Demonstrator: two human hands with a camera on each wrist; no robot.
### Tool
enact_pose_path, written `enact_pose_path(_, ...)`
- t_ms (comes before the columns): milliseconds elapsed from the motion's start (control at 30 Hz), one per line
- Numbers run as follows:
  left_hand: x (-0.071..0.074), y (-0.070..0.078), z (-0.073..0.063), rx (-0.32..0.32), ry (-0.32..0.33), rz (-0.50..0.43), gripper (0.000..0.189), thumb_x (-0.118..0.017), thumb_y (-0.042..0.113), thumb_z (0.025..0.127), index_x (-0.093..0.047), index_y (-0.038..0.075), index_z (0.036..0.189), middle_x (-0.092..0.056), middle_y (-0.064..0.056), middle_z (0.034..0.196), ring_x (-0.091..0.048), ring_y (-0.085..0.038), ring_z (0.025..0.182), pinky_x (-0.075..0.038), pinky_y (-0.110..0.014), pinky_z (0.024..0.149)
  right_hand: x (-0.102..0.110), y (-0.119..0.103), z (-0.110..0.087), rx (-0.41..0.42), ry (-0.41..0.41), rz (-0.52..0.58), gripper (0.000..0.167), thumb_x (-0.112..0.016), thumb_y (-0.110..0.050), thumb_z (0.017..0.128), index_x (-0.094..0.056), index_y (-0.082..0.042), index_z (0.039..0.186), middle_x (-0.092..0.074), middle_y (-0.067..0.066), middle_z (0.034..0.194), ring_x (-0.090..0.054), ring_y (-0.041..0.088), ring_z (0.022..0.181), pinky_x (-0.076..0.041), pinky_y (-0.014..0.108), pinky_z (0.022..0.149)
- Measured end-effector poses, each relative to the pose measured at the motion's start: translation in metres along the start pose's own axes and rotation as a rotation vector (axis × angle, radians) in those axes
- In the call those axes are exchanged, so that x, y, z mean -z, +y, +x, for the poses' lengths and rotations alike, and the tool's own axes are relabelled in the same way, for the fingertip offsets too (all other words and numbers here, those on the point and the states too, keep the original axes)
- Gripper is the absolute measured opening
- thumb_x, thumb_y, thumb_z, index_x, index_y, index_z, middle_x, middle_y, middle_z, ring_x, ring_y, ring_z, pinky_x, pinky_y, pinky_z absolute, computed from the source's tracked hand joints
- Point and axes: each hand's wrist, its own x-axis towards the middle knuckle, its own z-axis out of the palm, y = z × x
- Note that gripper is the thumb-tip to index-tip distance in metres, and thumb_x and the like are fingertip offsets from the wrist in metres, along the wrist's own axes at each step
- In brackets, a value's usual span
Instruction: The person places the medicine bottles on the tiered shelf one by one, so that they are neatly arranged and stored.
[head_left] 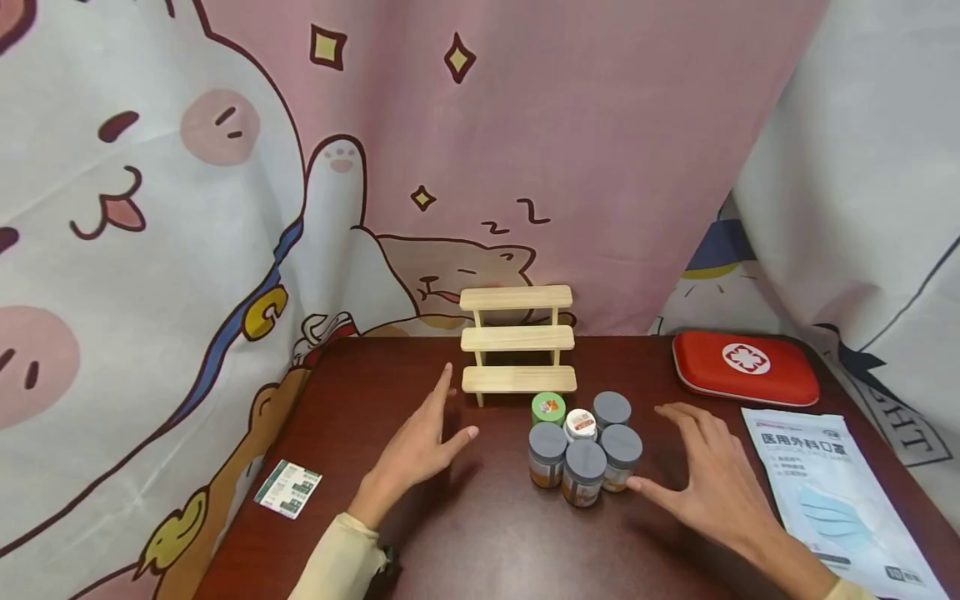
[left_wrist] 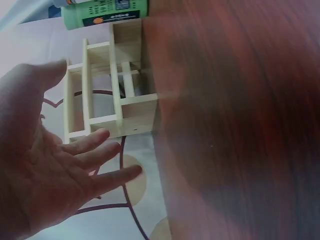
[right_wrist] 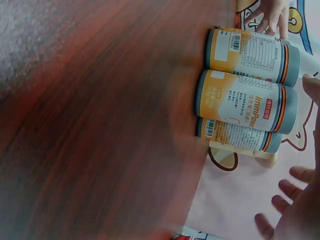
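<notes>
My left hand hovers over the table left of the jars, fingers extended and thumb spread, holding nothing. On the other side, my right hand is spread with its thumb near a grey-lidded jar. Several such jars with orange and white labels stand in a cluster, along with a green-capped bottle and a small white-capped bottle. Behind them rises a three-tier wooden shelf. In the left wrist view, the shelf appears beyond the fingers.
A red first-aid case lies at the back right, with a white mask packet in front of it. At the left edge lies a flat printed packet. A patterned cloth hangs behind the dark table.
</notes>
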Motion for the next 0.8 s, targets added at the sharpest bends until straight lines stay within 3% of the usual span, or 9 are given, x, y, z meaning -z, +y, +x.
enact_pose_path(233,-0.005,-0.011,0.021,0.024,0.066,-0.109,0.085,-0.066,0.045,0.103,-0.021,0.017,0.169,-0.069,-0.014,0.137,-0.071,-0.028,0.123,-0.059,-0.05,0.102,-0.001,-0.003,0.003,0.094,0.033,0.126,0.095,-0.1,-0.04,0.065,-0.056,-0.014,0.145,-0.054,0.01,0.143,-0.045,0.026,0.13,-0.032,0.05,0.094)
enact_pose_path(433,-0.011,-0.012,0.038,0.119,0.076,-0.229,0.065,-0.066,0.039,0.105,-0.043,0.008,0.158,-0.077,-0.01,0.12,-0.077,-0.022,0.101,-0.064,-0.044,0.09,-0.002,-0.007,0.006,0.147,0.058,0.188,0.095,-0.101,-0.028,0.063,-0.056,-0.011,0.146,-0.057,0.008,0.141,-0.046,0.02,0.128,-0.031,0.041,0.09)
enact_pose_path(633,-0.019,-0.014,0.051,0.178,0.084,-0.259,0.058,-0.066,0.034,0.105,-0.052,0.001,0.15,-0.08,-0.009,0.107,-0.079,-0.022,0.09,-0.062,-0.034,0.077,-0.005,-0.009,0.013,0.17,0.061,0.2,0.095,-0.101,-0.027,0.063,-0.057,-0.01,0.145,-0.058,0.007,0.14,-0.047,0.02,0.127,-0.03,0.04,0.089)
enact_pose_path(800,-0.025,-0.017,0.061,0.243,0.084,-0.383,0.049,-0.065,0.029,0.107,-0.058,-0.004,0.142,-0.08,-0.017,0.104,-0.081,-0.03,0.091,-0.066,-0.033,0.071,-0.008,-0.01,0.016,0.175,0.057,0.229,0.092,-0.101,-0.024,0.063,-0.058,-0.008,0.143,-0.059,0.007,0.137,-0.048,0.016,0.127,-0.03,0.038,0.088)
